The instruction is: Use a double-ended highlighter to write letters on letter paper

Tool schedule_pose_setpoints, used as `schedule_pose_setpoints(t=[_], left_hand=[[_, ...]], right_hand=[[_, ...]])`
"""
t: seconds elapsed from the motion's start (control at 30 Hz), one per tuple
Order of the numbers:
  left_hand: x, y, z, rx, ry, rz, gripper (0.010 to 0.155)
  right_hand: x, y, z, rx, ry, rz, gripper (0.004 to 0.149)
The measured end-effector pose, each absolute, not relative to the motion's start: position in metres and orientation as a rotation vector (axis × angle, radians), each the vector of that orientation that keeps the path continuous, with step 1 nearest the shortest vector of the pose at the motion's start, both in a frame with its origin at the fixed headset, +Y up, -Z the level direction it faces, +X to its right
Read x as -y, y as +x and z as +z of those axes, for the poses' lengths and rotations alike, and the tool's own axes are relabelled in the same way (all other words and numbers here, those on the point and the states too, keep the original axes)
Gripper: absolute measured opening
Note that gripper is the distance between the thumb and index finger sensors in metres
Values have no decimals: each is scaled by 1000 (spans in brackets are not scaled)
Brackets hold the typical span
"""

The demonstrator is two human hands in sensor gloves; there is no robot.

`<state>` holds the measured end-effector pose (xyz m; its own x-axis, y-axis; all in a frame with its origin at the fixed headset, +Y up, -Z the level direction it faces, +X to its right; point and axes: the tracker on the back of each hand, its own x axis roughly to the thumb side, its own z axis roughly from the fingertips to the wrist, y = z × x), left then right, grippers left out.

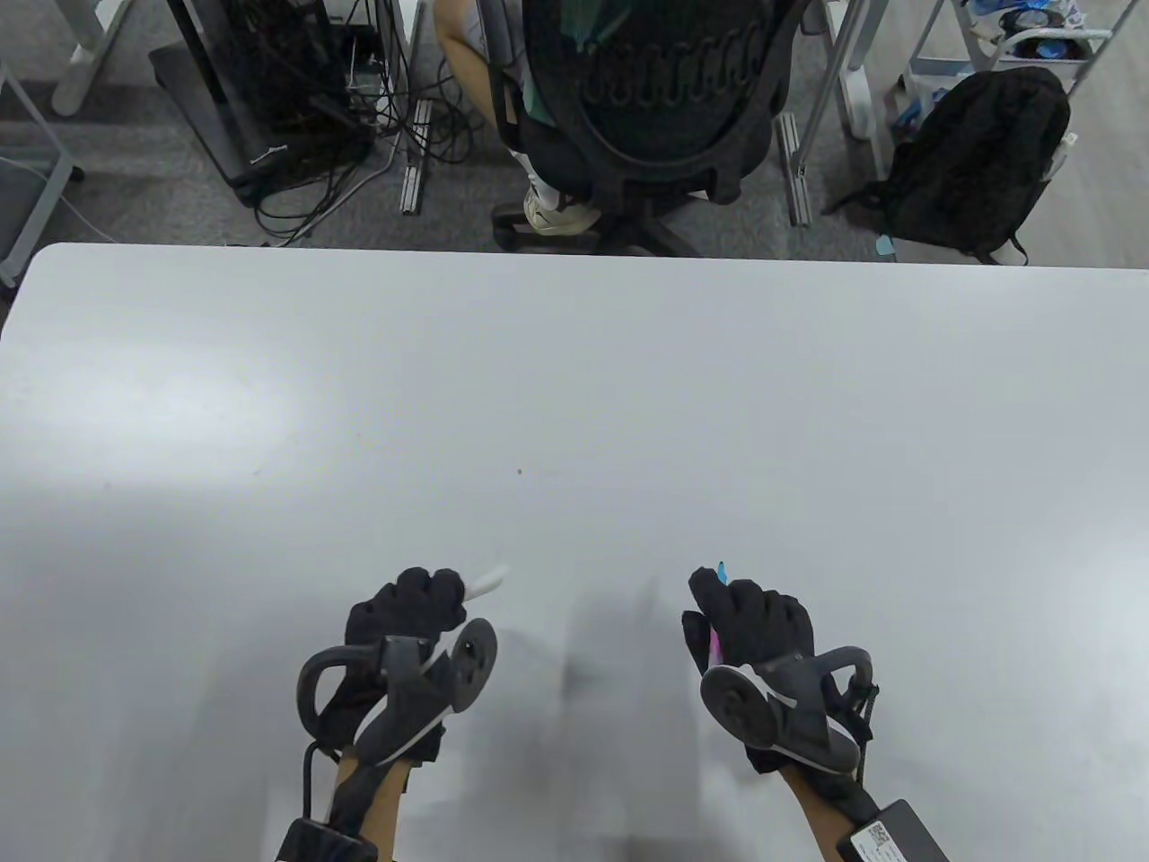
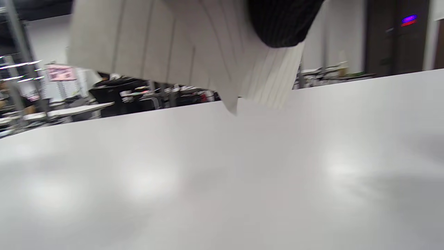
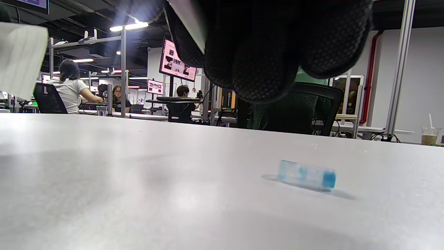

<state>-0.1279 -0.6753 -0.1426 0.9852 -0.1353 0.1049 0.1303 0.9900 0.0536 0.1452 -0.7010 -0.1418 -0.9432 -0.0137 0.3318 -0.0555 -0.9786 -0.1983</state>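
Note:
My left hand point(image 1: 422, 611) hovers near the table's front edge and grips the lined letter paper point(image 2: 180, 52). In the left wrist view the sheet hangs above the table. From above only a white edge of the paper point(image 1: 489, 579) sticks out past the fingers. My right hand point(image 1: 745, 620) is curled round the highlighter point(image 1: 715, 645), whose pink body shows between thumb and fingers. A translucent blue cap point(image 3: 307, 175) lies on the table just ahead of that hand. A small blue piece point(image 1: 723, 568) shows past the fingertips; I cannot tell whether it is that cap or the highlighter's tip.
The white table point(image 1: 574, 404) stretches wide beyond both hands. Behind its far edge stand a black office chair point(image 1: 655, 90), a black backpack point(image 1: 978, 162) and a tangle of cables point(image 1: 305, 135). People sit at desks far off in the right wrist view.

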Motion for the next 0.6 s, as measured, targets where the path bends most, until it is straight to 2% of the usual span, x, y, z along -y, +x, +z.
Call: schedule_pose_setpoints(t=[0.13, 0.33, 0.43, 0.6], left_hand=[[685, -81, -133, 267, 136, -202, 41], [705, -40, -123, 403, 131, -290, 41], [718, -32, -124, 433, 54, -298, 41], [732, -31, -130, 467, -161, -301, 46]], right_hand=[[700, 148, -141, 344, 514, 3051, 60], [700, 152, -141, 329, 514, 3061, 60], [701, 154, -141, 326, 517, 3070, 59], [701, 157, -142, 335, 513, 3064, 54]])
